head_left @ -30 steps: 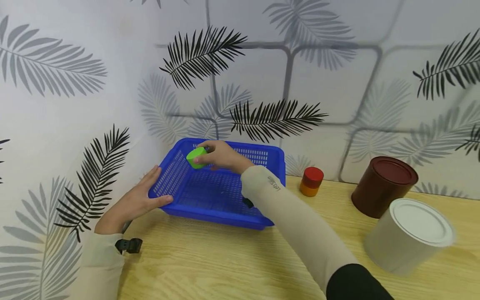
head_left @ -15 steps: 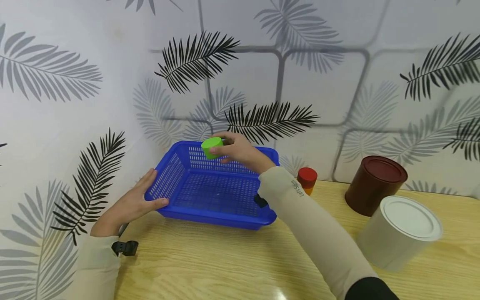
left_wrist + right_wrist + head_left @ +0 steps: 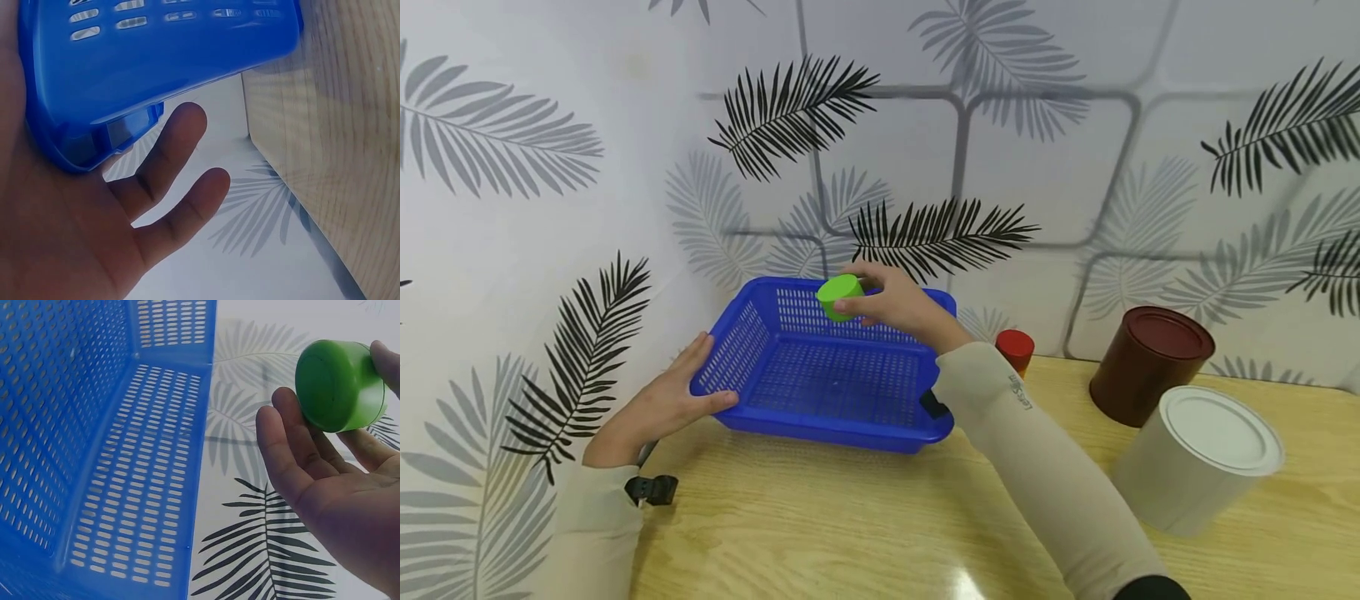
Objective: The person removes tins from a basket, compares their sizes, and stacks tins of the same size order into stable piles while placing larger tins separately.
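My right hand (image 3: 906, 310) pinches a small round green tub (image 3: 838, 297) between thumb and fingers, above the back side of a blue plastic basket (image 3: 827, 427). In the right wrist view the green tub (image 3: 340, 387) is tilted, its rounded base towards the camera, beside the slotted basket wall (image 3: 134, 475). At the basket's front left corner, my left hand (image 3: 662, 404) holds the rim, thumb along the front edge and fingers on the outer left side. The left wrist view has two fingers (image 3: 181, 140) stretched out free below the basket's rim (image 3: 150, 94).
Right of the basket, partly behind the right sleeve, stands a small jar with a red top (image 3: 1015, 344). A dark brown can (image 3: 1138, 371) and a larger white can (image 3: 1195, 467) stand farther right. Behind the wooden table (image 3: 820, 517) rises a leaf-patterned wall (image 3: 1037, 167).
My right hand has lifted the green tub from inside the basket's left part, up and to the right, above the back rim. The left hand stays at the corner.
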`<move>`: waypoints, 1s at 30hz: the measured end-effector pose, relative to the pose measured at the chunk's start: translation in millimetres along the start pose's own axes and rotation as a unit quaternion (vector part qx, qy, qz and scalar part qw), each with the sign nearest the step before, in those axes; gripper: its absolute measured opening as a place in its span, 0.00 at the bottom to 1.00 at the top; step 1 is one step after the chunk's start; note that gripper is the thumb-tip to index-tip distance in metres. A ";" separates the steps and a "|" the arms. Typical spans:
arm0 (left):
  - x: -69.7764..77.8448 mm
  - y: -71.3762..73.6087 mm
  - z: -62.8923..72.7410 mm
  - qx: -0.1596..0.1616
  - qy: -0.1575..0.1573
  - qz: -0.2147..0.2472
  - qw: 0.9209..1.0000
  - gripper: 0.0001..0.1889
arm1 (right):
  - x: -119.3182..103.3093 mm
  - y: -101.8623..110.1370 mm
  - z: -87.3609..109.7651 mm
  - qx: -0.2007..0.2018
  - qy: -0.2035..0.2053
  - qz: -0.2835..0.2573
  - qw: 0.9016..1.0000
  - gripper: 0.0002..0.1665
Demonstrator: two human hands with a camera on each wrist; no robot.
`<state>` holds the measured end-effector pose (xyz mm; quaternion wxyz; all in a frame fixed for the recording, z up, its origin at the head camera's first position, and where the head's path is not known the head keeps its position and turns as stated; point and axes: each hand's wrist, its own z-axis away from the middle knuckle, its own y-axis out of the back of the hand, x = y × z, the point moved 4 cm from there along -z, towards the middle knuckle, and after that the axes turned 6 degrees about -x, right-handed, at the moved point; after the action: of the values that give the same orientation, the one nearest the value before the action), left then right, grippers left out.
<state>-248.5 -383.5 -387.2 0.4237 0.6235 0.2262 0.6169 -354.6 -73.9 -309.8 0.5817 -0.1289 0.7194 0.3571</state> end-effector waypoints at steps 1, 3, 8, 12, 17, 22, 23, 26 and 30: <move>0.2 0.4 -0.3 0.000 0.000 0.002 1.000 0.58 | -1.3 0.1 1.7 0.002 0.003 0.001 1.000 0.38; 0.7 0.8 -0.9 0.000 0.000 0.004 1.000 0.58 | -2.7 -0.3 4.1 0.002 0.008 0.007 1.000 0.38; 2.2 0.1 -0.9 0.001 0.000 0.006 1.000 0.58 | -4.4 -2.2 10.2 0.000 0.021 0.019 1.000 0.37; 3.4 -0.1 -1.2 0.001 -0.001 0.003 1.000 0.58 | -6.7 -0.7 17.4 0.009 0.031 0.005 0.999 0.36; 4.3 0.9 -1.0 0.004 -0.002 -0.005 1.000 0.59 | -8.8 5.3 30.9 0.026 0.037 -0.009 0.999 0.35; 3.3 0.7 -0.9 0.004 -0.005 -0.002 1.000 0.59 | -10.0 16.6 50.9 0.045 0.058 -0.022 0.997 0.34; 2.8 0.6 -1.2 0.004 -0.005 -0.001 1.000 0.58 | -9.0 19.6 54.9 0.050 0.061 -0.025 0.997 0.33; 1.6 0.2 -1.1 0.004 -0.003 -0.002 1.000 0.58 | -0.9 30.1 66.8 0.068 0.057 -0.029 0.996 0.33; 1.4 0.2 0.6 0.005 -0.001 -0.002 1.000 0.57 | 13.7 44.3 86.7 0.095 0.043 -0.022 0.994 0.33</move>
<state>-247.8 -382.7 -386.2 0.4222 0.6257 0.2303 0.6142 -320.7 18.4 -312.3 0.5673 -0.1038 0.7715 0.2685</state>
